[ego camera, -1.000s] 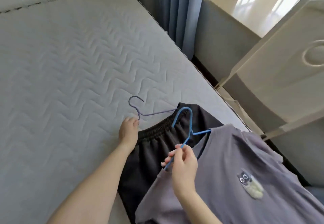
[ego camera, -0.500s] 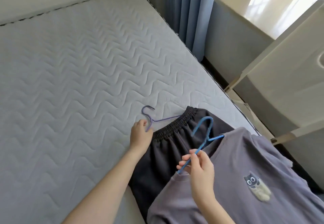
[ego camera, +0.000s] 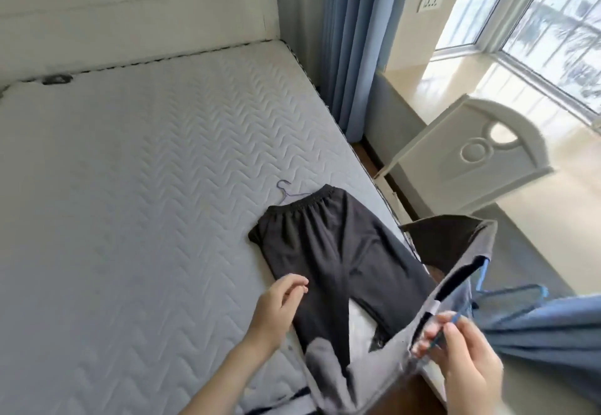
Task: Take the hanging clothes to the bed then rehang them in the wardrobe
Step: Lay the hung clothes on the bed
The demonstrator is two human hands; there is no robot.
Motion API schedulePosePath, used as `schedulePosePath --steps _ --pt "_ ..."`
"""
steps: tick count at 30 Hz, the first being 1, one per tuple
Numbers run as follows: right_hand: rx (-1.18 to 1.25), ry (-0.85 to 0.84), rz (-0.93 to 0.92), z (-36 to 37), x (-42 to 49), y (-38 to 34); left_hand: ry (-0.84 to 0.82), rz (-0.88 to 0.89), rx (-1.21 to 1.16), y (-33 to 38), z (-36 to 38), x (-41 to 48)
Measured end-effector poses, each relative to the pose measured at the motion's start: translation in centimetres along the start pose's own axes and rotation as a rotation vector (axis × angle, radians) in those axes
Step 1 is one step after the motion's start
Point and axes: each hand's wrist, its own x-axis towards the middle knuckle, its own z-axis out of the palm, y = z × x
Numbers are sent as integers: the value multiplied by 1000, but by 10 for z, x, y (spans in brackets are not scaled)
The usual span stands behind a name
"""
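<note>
Black trousers (ego camera: 328, 245) lie flat on the grey quilted mattress (ego camera: 136, 206), near its right edge, with a thin purple hanger (ego camera: 287, 192) poking out past the waistband. My left hand (ego camera: 279, 304) hovers open just above the trouser legs, holding nothing. My right hand (ego camera: 461, 356) is at the lower right, pinching the hook of a blue hanger (ego camera: 500, 294). A grey T-shirt (ego camera: 367, 379) hangs from that hanger, lifted off the bed and blurred.
A white carved chair back (ego camera: 484, 154) stands right of the bed. Blue curtains (ego camera: 351, 44) hang by the bright window (ego camera: 553, 18). The white headboard (ego camera: 130, 8) runs along the far side. A narrow floor gap separates bed and chair.
My left hand let go of the purple hanger and drew back toward me. My right hand lifted the blue hanger with the grey T-shirt off the trousers, to the right. The view pulled back.
</note>
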Motion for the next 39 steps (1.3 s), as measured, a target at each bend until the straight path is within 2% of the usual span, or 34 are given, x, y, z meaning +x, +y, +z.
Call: schedulePosePath --steps 4,8,11,16,23,29,34,39 --pt "-17 -119 -73 -71 -89 -16 99 -109 -6 -31 14 -142" --pt "-43 -219 -38 -121 -142 -4 308 -231 -116 -79 32 -262" --pt "-73 -324 0 -140 -180 0 426 -295 -168 -84 39 -344" --pt "-30 -461 48 -132 -241 -6 596 -313 -190 -85 24 -454" --pt "-30 -607 104 -99 -316 17 811 -338 -246 -117 -3 -554" --pt "-56 -647 148 -72 -382 62 807 -363 -235 -151 -58 -609" --pt "-94 -586 188 -50 -432 110 733 -329 -214 -176 -128 -628" --pt "-133 -496 178 -2 -457 145 681 -288 -209 -200 -196 -608"
